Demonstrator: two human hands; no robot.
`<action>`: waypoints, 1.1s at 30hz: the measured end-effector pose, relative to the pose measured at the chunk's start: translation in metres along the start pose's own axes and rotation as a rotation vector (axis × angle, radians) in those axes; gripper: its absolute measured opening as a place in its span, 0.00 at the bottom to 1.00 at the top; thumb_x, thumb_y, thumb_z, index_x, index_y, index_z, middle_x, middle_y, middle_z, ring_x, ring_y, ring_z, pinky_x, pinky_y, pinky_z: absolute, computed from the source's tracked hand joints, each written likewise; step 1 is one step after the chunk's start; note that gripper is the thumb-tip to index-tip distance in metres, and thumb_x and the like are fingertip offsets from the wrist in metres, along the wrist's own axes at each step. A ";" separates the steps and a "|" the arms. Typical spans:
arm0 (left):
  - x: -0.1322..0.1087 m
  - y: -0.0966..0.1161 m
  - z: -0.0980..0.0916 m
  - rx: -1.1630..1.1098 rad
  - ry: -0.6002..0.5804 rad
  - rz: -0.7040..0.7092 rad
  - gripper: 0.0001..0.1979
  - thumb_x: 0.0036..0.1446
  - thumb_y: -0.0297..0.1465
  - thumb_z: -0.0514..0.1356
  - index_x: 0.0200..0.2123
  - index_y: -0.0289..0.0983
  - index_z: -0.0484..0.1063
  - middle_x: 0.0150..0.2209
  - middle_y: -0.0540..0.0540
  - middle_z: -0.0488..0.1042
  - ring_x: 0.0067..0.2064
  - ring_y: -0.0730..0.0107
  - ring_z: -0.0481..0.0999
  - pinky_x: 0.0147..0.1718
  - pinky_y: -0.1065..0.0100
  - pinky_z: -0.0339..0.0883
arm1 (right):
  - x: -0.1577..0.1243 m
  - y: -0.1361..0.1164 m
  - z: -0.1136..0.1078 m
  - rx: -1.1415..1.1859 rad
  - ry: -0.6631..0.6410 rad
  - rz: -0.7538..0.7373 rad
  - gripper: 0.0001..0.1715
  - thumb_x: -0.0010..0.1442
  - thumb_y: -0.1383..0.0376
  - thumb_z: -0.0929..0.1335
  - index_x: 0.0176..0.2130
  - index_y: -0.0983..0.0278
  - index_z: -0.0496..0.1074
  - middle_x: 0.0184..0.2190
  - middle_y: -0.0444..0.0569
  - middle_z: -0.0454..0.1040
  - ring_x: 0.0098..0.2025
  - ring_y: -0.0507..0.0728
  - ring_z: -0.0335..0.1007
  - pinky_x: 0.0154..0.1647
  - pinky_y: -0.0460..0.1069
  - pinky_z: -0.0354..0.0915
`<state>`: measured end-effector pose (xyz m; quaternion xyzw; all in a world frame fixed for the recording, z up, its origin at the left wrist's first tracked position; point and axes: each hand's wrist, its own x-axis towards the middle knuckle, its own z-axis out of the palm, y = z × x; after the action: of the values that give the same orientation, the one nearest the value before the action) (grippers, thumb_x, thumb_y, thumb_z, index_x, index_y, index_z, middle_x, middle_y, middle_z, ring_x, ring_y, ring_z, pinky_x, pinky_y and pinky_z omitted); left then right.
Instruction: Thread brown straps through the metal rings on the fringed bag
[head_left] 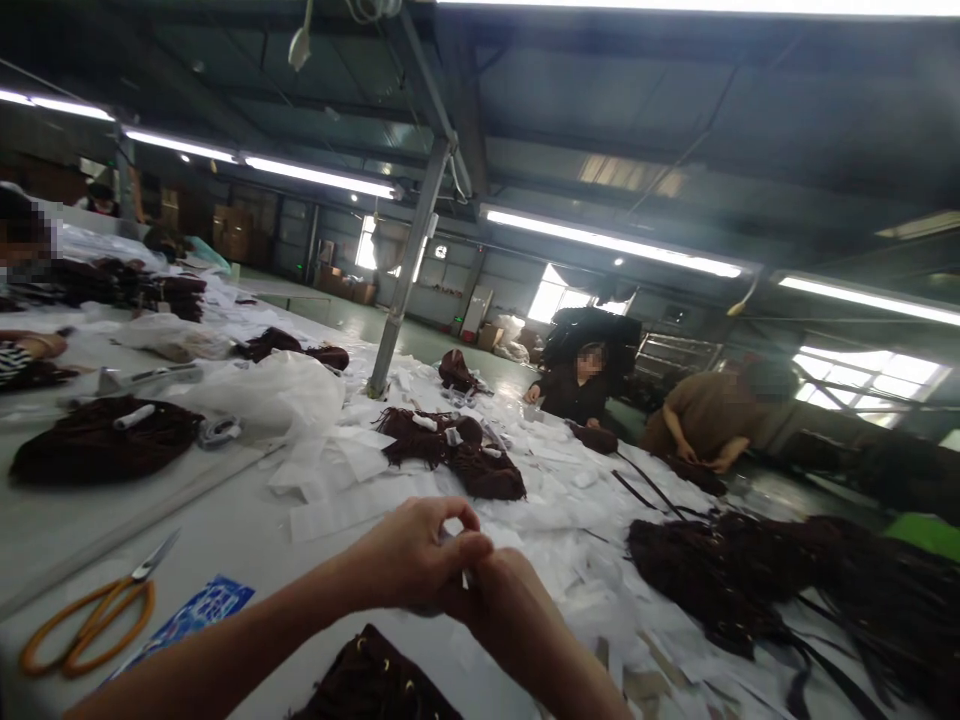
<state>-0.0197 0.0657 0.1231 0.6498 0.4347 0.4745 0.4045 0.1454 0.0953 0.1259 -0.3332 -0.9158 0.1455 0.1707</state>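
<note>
My left hand (420,545) and my right hand (502,585) meet above the table, fingers bent and pressed together. A small pale, shiny bit shows between them, but I cannot make out what it is. Just below lies a dark brown fringed piece (371,680) with gold-coloured eyelets, partly cut off by the frame edge. Left of my forearm rest orange-handled scissors (112,610) and a blue printed packet (202,610).
White paper scraps (570,520) cover much of the table. Dark brown bags (487,470) lie ahead, with a large dark pile (720,570) at right. A metal post (409,270) rises from the table. Co-workers (701,420) work across it and at far left.
</note>
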 end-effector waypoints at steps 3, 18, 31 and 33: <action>0.012 0.016 0.009 -0.294 0.171 0.051 0.15 0.54 0.44 0.61 0.32 0.37 0.68 0.17 0.57 0.62 0.17 0.78 0.59 0.16 0.78 0.51 | 0.003 -0.009 -0.006 0.186 0.154 0.068 0.14 0.52 0.59 0.73 0.34 0.62 0.67 0.24 0.41 0.73 0.24 0.51 0.64 0.24 0.44 0.51; 0.036 -0.003 0.018 0.082 0.048 0.020 0.13 0.50 0.40 0.64 0.32 0.35 0.72 0.15 0.55 0.65 0.17 0.76 0.62 0.14 0.78 0.49 | -0.003 0.035 0.002 0.324 0.114 0.031 0.07 0.52 0.64 0.71 0.32 0.63 0.71 0.24 0.40 0.67 0.27 0.51 0.62 0.27 0.44 0.55; 0.064 -0.039 -0.027 -0.559 0.718 0.021 0.20 0.43 0.43 0.68 0.29 0.37 0.64 0.12 0.62 0.59 0.11 0.83 0.57 0.09 0.82 0.47 | -0.070 0.114 0.103 0.548 0.175 0.326 0.24 0.59 0.48 0.63 0.24 0.65 0.63 0.20 0.37 0.54 0.24 0.49 0.52 0.25 0.44 0.52; 0.061 -0.046 -0.023 -0.522 0.714 0.002 0.21 0.43 0.44 0.68 0.29 0.38 0.64 0.12 0.62 0.59 0.11 0.83 0.57 0.09 0.83 0.46 | -0.082 0.121 0.113 0.531 0.138 0.336 0.26 0.52 0.45 0.67 0.29 0.67 0.70 0.20 0.40 0.62 0.24 0.51 0.59 0.26 0.45 0.57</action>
<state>-0.0400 0.1393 0.1013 0.3215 0.4123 0.7635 0.3792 0.2262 0.1132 -0.0394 -0.4324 -0.7644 0.3826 0.2870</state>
